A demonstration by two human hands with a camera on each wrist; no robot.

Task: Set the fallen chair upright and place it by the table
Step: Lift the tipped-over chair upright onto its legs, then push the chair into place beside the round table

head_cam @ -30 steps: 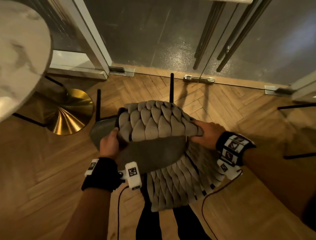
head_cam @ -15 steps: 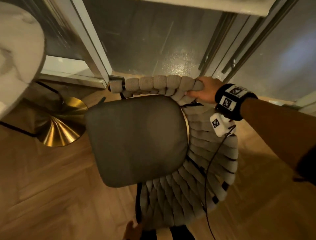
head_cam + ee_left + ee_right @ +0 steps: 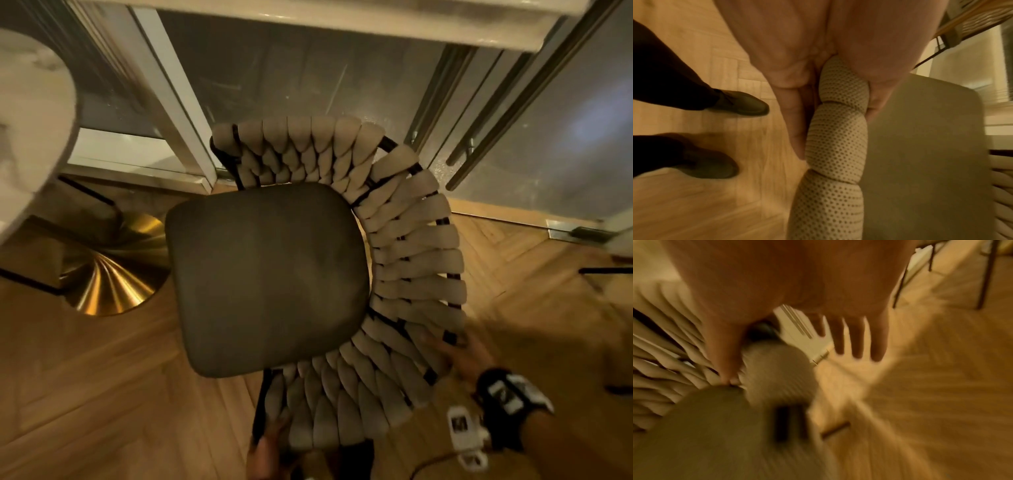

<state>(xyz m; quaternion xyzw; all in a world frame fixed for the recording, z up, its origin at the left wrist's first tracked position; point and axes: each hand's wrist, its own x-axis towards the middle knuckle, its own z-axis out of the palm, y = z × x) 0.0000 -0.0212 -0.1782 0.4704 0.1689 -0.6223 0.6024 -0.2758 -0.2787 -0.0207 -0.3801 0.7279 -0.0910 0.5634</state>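
Note:
The chair stands on its legs below me, its grey seat point(image 3: 267, 274) facing up and its woven beige back point(image 3: 414, 274) curving round the right and near sides. My left hand point(image 3: 270, 442) grips the near end of that woven rim; in the left wrist view the left hand point(image 3: 834, 133) has fingers and thumb wrapped round the padded rim point(image 3: 830, 203) beside the seat point(image 3: 920, 146). My right hand point(image 3: 462, 356), blurred, lies against the rim's near right; the right wrist view shows the right hand point(image 3: 793, 363) with straight, spread fingers and its thumb touching the rim point(image 3: 777, 386). The round marble table point(image 3: 30, 137) is to the left.
The table's gold cone base point(image 3: 109, 274) sits on the herringbone wood floor just left of the chair. Glass doors with long bar handles point(image 3: 496, 113) run behind. Thin black legs of another chair point(image 3: 603, 270) show at the right. My shoes point(image 3: 740, 104) stand near the chair.
The chair has gone from lying tipped in both hands to standing with its seat up. My right hand has come from the far top rim to the near right; my left hand now holds the near rim.

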